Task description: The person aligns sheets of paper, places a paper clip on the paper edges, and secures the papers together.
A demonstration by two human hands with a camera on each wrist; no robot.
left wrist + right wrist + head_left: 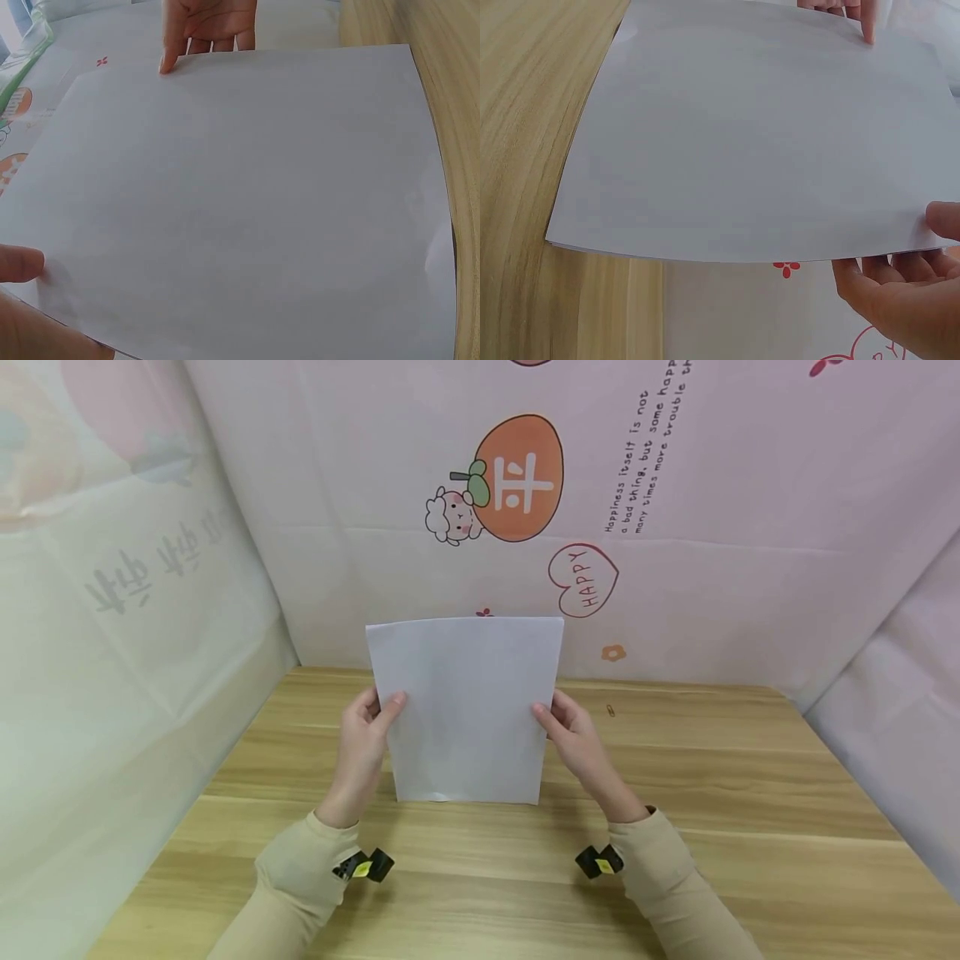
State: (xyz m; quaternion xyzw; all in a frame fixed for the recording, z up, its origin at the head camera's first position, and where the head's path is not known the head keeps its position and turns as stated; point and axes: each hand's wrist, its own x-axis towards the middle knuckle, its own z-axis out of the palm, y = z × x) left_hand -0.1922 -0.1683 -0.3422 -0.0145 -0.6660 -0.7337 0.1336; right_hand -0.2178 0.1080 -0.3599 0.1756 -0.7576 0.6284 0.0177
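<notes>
White sheets of paper (468,718) stand nearly upright over the table, with the blank face toward me. In the right wrist view, layered edges show at one corner of the paper (750,142). My left hand (363,745) pinches the left edge, thumb on the front and fingers behind. On the opposite edge, my right hand (583,747) grips at about the same height, its thumb also flat on the front. The bottom edge is right at the tabletop. From the left wrist, the paper (247,195) looks slightly wavy along its lower border.
A small paper clip (611,711) lies on the wooden table (720,793) to the right of the paper, toward the back. Behind the table hangs a white printed cloth (360,510), and similar cloth (97,635) lines the left side. Dark wrist devices (363,865) sit at both sleeves.
</notes>
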